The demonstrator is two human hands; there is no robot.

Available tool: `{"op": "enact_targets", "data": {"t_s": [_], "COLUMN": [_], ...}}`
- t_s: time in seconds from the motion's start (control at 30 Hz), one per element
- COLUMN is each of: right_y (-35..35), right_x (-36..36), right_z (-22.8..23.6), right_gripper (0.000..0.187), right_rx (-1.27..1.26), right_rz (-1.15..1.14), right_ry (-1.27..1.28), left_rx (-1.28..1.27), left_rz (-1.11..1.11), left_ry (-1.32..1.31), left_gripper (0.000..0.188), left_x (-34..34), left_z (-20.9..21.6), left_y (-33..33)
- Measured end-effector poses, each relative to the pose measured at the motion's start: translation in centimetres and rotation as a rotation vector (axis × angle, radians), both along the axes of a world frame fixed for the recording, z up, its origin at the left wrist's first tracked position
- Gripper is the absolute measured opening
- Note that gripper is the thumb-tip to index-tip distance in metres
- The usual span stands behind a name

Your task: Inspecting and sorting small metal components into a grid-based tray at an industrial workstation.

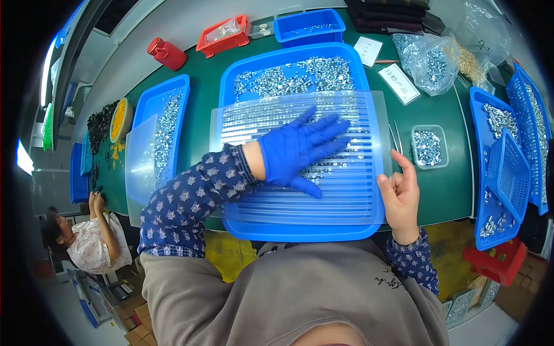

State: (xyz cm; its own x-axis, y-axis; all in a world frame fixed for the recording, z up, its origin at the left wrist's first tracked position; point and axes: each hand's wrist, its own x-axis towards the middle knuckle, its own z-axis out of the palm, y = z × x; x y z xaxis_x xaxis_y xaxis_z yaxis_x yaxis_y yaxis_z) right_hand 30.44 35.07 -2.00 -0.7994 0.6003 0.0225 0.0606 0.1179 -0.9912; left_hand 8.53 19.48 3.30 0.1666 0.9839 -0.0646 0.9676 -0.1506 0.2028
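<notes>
A clear ribbed plate lies across a large blue tray, with rows of small shiny metal parts in its grooves. My left hand, in a blue glove, rests flat on the plate with its fingers spread over some of these parts. At the plate's right edge is my bare right hand, thumb and index finger apart and the other fingers curled. Whether its thumb touches the plate I cannot tell. Loose metal parts fill the tray's far end. Tweezers lie just beyond my right fingertips.
A small clear box of metal parts stands at right, near blue trays. Left are a narrow blue tray and a clear sheet. Behind stand red and blue bins and bagged parts. Another person works far left.
</notes>
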Motion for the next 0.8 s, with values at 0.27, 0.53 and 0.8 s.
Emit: {"op": "enact_targets", "data": {"t_s": [0.27, 0.53, 0.8], "right_y": [-0.1, 0.0, -0.1], "right_x": [0.1, 0.1, 0.3], "right_z": [0.1, -0.1, -0.2], "right_gripper": [0.047, 0.047, 0.047], "right_rx": [-0.004, -0.014, -0.01], "right_rz": [0.029, 0.03, 0.014], "right_ry": [0.008, 0.012, 0.004], "left_rx": [-0.031, 0.047, 0.054], "left_rz": [-0.12, -0.027, 0.005], "left_ry": [-0.015, 0.072, 0.038], "left_gripper": [0.099, 0.097, 0.096], "left_x": [-0.1, -0.3, 0.4], "left_z": [-0.1, -0.6, -1.0], "left_y": [-0.5, 2.7, 4.6]}}
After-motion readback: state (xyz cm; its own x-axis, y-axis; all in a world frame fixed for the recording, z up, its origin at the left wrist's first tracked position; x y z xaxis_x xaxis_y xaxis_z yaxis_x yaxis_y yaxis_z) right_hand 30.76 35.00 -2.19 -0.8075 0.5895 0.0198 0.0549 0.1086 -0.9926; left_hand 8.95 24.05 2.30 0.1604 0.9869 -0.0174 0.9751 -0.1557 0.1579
